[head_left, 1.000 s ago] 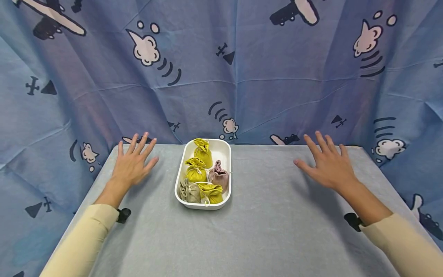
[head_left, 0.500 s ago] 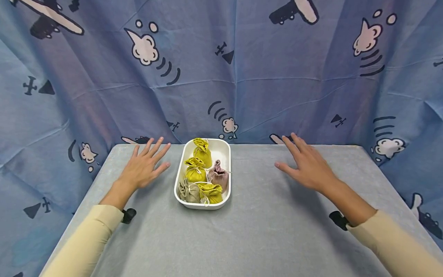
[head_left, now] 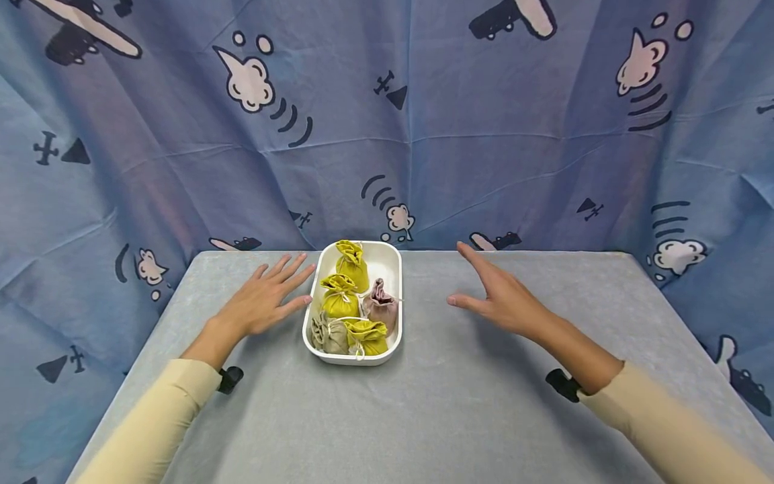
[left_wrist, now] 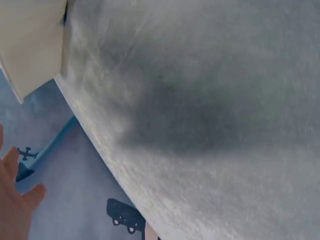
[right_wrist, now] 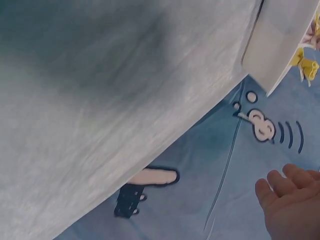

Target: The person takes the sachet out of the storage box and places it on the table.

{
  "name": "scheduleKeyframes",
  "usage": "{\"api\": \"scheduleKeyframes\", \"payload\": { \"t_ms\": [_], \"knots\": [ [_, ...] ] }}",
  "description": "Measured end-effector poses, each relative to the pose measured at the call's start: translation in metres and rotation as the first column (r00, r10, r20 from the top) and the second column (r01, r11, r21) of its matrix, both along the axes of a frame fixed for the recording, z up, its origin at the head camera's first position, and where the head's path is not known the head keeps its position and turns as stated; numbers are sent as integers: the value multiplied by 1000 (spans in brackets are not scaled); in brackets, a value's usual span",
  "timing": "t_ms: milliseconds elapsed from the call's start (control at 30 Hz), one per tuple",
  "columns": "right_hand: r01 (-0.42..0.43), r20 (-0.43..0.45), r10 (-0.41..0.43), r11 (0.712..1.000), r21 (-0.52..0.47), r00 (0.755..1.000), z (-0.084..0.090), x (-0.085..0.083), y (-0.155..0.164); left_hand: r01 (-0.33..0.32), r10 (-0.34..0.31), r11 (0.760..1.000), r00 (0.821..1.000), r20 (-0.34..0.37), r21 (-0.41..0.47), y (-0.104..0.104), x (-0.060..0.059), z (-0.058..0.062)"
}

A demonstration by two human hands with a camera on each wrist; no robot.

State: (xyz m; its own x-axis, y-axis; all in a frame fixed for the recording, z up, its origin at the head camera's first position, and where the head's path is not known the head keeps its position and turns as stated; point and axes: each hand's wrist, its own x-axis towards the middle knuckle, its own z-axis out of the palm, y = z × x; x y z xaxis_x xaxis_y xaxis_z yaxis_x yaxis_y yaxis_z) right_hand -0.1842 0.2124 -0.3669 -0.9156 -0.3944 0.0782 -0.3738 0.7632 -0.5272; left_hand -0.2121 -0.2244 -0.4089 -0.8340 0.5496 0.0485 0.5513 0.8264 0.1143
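White tray (head_left: 311, 310) at the middle of the grey table (head_left: 459, 403), five small tied pouches (head_left: 340, 296) inside, left hand (head_left: 261, 306) flat, fingertips just beside its left rim, right hand (head_left: 499, 297) spread, well right, both holding nothing.

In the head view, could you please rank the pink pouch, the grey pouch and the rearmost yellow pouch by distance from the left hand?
From the left hand:
1. Grey fabric pouch, front-left corner of the white tray.
2. Rearmost yellow fabric pouch, at the back; nearly tied with the grey one.
3. Pink fabric pouch, right side.
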Motion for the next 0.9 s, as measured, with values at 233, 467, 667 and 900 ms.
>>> {"api": "scheduleKeyframes", "payload": {
  "t_ms": [233,467,667,900],
  "knots": [
    [-36,58,43,993,-112,997,-13,-2,-23,54,-54,999,998,13,-5,3,1,-8],
    [-73,90,91,980,-186,992,-21,-1,-38,53,-53,999,997,50,-3,4,2,-13],
    [-132,53,150,959,-251,987,-20,-4,-51,63,-64,998,997,42,14,4,2,-14],
    [-181,36,201,935,-306,979,-21,-7,-68,72,-73,997,997,39,37,5,2,-13]
  ]
}}
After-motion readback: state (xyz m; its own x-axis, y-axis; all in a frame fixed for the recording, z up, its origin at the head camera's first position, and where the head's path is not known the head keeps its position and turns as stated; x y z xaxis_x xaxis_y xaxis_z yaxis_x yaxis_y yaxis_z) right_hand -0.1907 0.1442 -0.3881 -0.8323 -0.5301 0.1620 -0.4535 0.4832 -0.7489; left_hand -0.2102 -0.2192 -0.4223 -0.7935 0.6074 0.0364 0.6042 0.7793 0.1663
